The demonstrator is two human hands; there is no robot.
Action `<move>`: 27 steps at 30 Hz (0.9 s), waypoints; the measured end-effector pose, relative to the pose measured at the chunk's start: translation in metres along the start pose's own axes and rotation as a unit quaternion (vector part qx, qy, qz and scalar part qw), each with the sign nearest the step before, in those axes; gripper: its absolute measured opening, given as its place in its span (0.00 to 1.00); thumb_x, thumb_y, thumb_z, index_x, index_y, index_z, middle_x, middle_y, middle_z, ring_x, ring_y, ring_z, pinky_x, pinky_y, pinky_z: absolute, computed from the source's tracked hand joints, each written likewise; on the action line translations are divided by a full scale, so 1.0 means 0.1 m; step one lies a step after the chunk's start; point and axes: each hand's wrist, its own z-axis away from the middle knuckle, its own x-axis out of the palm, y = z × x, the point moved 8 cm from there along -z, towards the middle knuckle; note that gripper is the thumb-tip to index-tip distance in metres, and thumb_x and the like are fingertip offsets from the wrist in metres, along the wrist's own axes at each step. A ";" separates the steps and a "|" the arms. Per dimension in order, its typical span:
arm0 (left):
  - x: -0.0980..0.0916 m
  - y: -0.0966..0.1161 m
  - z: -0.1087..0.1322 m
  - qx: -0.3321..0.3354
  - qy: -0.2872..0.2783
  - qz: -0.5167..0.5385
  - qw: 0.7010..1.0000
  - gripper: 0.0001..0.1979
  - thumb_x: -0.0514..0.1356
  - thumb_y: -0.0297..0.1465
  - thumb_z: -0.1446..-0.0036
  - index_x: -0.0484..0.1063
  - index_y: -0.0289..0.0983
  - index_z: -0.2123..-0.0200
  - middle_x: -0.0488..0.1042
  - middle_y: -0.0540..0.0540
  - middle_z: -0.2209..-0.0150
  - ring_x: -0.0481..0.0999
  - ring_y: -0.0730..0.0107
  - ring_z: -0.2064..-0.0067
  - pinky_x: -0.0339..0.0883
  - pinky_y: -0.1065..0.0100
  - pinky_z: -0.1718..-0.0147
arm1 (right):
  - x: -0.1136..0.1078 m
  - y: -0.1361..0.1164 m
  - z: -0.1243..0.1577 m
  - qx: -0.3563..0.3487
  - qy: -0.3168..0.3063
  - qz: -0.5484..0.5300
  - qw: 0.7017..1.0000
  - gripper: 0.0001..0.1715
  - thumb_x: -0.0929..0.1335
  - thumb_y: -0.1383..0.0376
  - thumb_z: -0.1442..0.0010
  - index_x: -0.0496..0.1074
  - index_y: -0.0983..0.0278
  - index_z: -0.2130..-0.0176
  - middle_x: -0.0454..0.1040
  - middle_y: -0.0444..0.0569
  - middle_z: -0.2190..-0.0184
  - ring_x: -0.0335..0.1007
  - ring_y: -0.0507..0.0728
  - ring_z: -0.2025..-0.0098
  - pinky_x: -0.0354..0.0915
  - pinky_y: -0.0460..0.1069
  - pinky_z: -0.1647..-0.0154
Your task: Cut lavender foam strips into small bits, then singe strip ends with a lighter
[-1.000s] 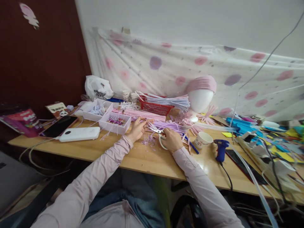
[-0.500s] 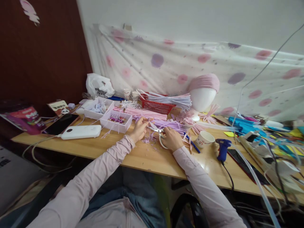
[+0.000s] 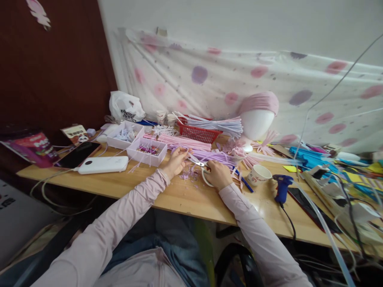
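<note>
Gripping the white scissors in the closed right hand and pinching a thin purple stem with the left hand, just above purple scraps on the wooden table, likely mid-snip, next needing a still pinch and blades lined up.

The bench is pale wood, smooth, with a soft sheen near its front edge. The scissors have bright metal blades and white plastic handles. The pipe cleaners look fuzzy and matt. The power bank is glossy white plastic and the phone has a shiny black glass face. The basket is red plastic mesh. The cup is matt paper. The glue gun is blue plastic. The wall sheet is thin spotted cloth, and the sleeves are matt pink cloth.
</note>
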 end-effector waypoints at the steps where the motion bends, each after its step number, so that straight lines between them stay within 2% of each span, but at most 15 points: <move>1: 0.00 0.00 0.00 -0.001 0.001 0.002 1.000 0.09 0.59 0.22 0.48 0.60 0.36 0.70 0.74 0.47 0.62 0.75 0.66 0.55 0.71 0.53 0.59 | -0.01 0.00 0.00 0.000 -0.002 0.000 1.000 0.15 0.64 0.54 0.45 0.68 0.63 0.72 0.74 0.51 0.72 0.66 0.56 0.72 0.46 0.48 0.74; 13: -0.05 0.00 -0.03 -0.011 0.002 0.018 1.000 0.09 0.59 0.22 0.48 0.60 0.36 0.69 0.74 0.48 0.64 0.75 0.67 0.57 0.69 0.47 0.56 | -0.02 0.01 0.00 0.001 -0.010 0.021 1.000 0.19 0.63 0.51 0.45 0.71 0.62 0.73 0.75 0.50 0.73 0.67 0.55 0.73 0.45 0.48 0.75; 19: -0.08 -0.01 -0.06 -0.008 0.005 0.028 1.000 0.07 0.56 0.20 0.46 0.60 0.36 0.70 0.74 0.47 0.64 0.76 0.66 0.57 0.72 0.52 0.60 | -0.05 0.00 0.00 0.005 -0.021 0.029 0.999 0.24 0.60 0.48 0.43 0.73 0.63 0.71 0.76 0.52 0.72 0.69 0.56 0.72 0.47 0.48 0.75; 27: -0.09 0.01 -0.07 -0.004 -0.002 0.021 1.000 0.08 0.55 0.19 0.46 0.60 0.36 0.70 0.74 0.47 0.62 0.76 0.67 0.57 0.74 0.57 0.63 | 0.00 0.02 -0.01 0.013 -0.030 0.034 0.999 0.21 0.61 0.52 0.43 0.74 0.63 0.70 0.76 0.53 0.71 0.70 0.56 0.71 0.51 0.47 0.74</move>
